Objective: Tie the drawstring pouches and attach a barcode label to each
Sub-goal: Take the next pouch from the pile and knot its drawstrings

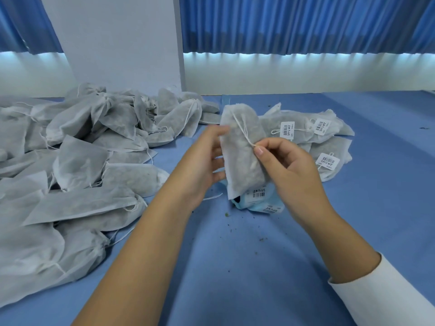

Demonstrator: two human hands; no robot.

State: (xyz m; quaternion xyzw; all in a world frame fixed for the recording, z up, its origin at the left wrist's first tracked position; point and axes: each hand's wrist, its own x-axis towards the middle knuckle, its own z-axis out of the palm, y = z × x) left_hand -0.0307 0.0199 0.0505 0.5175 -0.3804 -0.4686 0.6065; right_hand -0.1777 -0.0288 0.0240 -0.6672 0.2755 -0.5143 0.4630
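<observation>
Sleeve, white, covers the right forearm nearest the camera. Both arms reach over a blue table strewn with dark crumbs. At centre, a grey drawstring pouch stands upright between the hands, its lower corner over a sheet of barcode labels. The right hand pinches the pouch's white drawstring between thumb and forefinger. The left hand meets the pouch's left edge; its fingers are motion-blurred, so whether they clasp the fabric cannot be told. An unlabelled pouch heap lies to the left. To the right, beyond the hands, lie finished pouches, each bearing a barcode tag. Blue curtains and a white wall panel close the background.
</observation>
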